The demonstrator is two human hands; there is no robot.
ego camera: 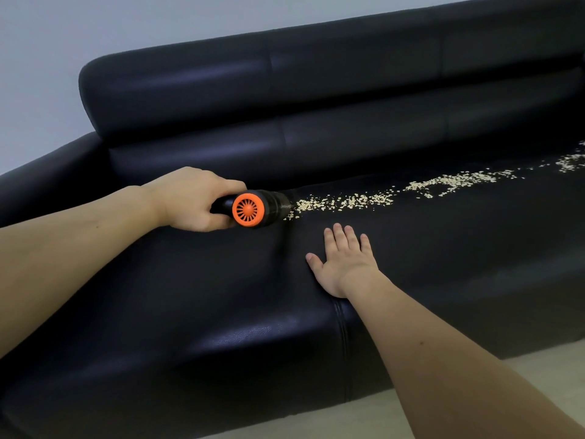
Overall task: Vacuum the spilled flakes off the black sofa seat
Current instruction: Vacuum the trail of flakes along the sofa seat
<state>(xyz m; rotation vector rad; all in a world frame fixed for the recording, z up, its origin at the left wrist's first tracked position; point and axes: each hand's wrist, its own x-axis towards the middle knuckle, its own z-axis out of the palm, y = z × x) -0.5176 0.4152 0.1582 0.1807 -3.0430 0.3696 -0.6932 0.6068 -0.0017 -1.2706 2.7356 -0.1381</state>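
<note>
On the black leather sofa seat (pixel 221 296), the left hand (pixel 190 201) is gripping a small, light-looking black-and-orange handheld vacuum (pixel 253 209) by its handle, nozzle meeting loose, easily scattered pale flakes (pixel 348 199); the right hand (pixel 343 261) is pressing flat, fingers spread.

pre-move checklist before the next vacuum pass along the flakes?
1. Left hand has a grip on the vacuum: ok.
2. Nozzle at the near end of the flakes: ok.
3. Right hand flat on the sofa seat, off the flake trail: ok.
4. Path to the right along the trail free of other things: ok.
5. Trail's far end in view: not ok, it runs past the right edge.
6. Vacuum switched on: cannot tell.
</note>
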